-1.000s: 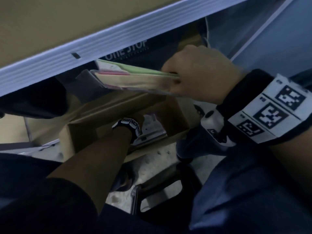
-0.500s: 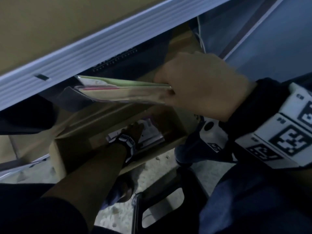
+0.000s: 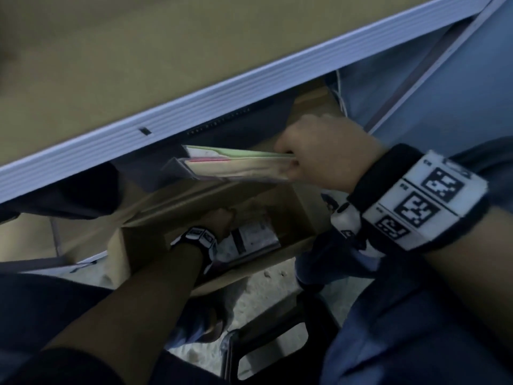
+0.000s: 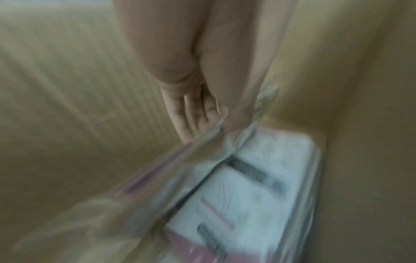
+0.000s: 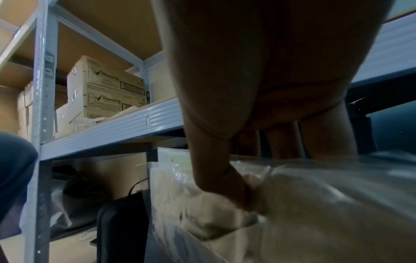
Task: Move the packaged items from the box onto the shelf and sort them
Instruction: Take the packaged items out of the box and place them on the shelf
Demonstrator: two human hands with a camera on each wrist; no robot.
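Both hands grasping packaged items.
Right hand (image 3: pixel 324 151) clamps flat packets (image 3: pixel 238 165) under the shelf (image 3: pixel 166 118); left hand (image 3: pixel 219 220) pinches a plastic-wrapped packet (image 4: pixel 236 186) inside the box (image 3: pixel 291 201).

Our left hand (image 3: pixel 220 220) now sits deeper in the box (image 3: pixel 155 240) than a second ago, pinching the clear wrap of a white packet (image 4: pixel 247 192). Our right hand (image 3: pixel 322 151) carries its stack of packets (image 3: pixel 238 165) lower, farther beneath the shelf (image 3: pixel 194 107).
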